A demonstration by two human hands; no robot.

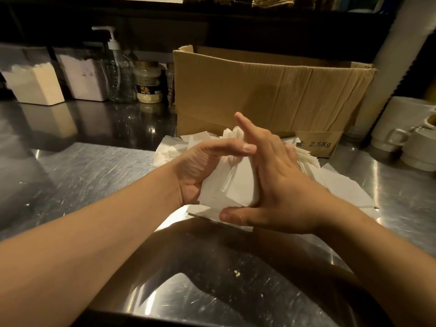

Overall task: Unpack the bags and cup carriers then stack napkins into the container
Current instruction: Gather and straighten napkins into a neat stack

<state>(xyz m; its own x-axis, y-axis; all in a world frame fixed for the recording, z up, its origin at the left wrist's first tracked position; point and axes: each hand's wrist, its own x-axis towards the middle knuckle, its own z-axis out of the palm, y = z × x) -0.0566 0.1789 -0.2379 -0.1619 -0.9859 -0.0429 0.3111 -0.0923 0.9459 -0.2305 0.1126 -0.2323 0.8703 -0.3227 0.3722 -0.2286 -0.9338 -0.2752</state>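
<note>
Left hand (200, 166) cups the left side of a stack of white napkins (232, 187), fingers (236, 147) curled over its top. The stack sits raised above the steel table (82, 175), long axis running away from the person, tilted up at the far end. Right hand (280, 182) presses its right side, thumb under the near edge, forefinger raised. Loose napkins (349, 192) lie beneath, cardboard box (264, 90) just behind. Open table lies left and near.
</note>
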